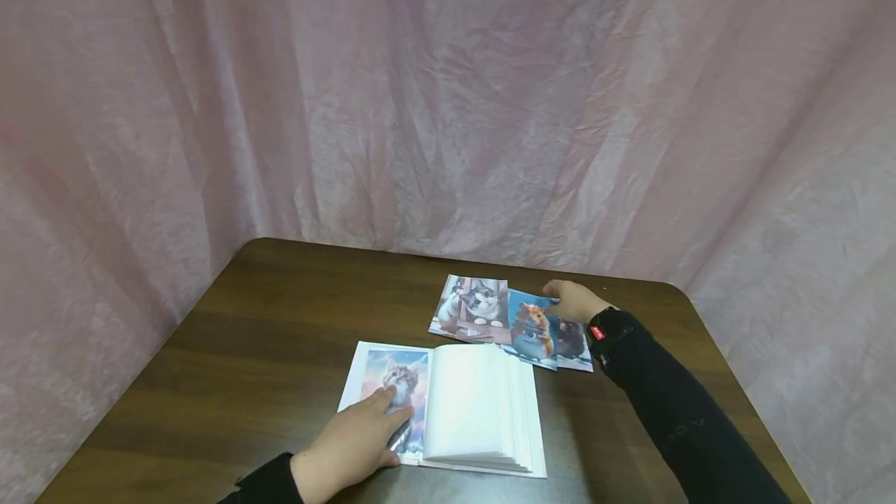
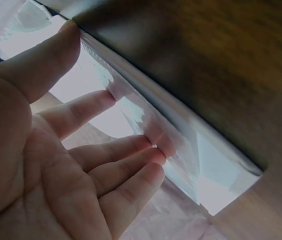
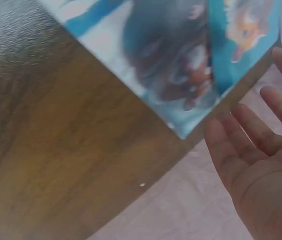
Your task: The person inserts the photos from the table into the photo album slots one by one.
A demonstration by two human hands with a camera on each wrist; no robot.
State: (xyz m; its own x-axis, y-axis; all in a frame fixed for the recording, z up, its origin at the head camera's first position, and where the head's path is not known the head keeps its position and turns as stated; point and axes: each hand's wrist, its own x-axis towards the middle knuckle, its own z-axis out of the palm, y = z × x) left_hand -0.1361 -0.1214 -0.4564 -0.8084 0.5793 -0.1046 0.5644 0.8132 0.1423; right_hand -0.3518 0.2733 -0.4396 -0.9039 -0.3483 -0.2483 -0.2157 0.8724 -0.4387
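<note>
An open photo album [image 1: 465,399] lies on the table, a kitten picture [image 1: 402,376] in its left page and blank white pages on the right. My left hand [image 1: 353,438] rests on that left page; in the left wrist view its extended fingertips [image 2: 153,172] touch the glossy sleeve. Behind the album my right hand [image 1: 575,302] reaches to the far edge of some loose picture cards. Nearest to it are an orange rodent card [image 1: 532,329] and a partly covered dark animal card [image 1: 572,342]. In the right wrist view, its fingers [image 3: 251,130] are loosely extended beside the cards' edge.
Cat cards [image 1: 483,306] overlap to the left of the rodent card, and the nearer cards reach the album's far right corner. The brown wooden table [image 1: 245,348] has rounded far corners. A pink curtain [image 1: 448,99] hangs close behind it.
</note>
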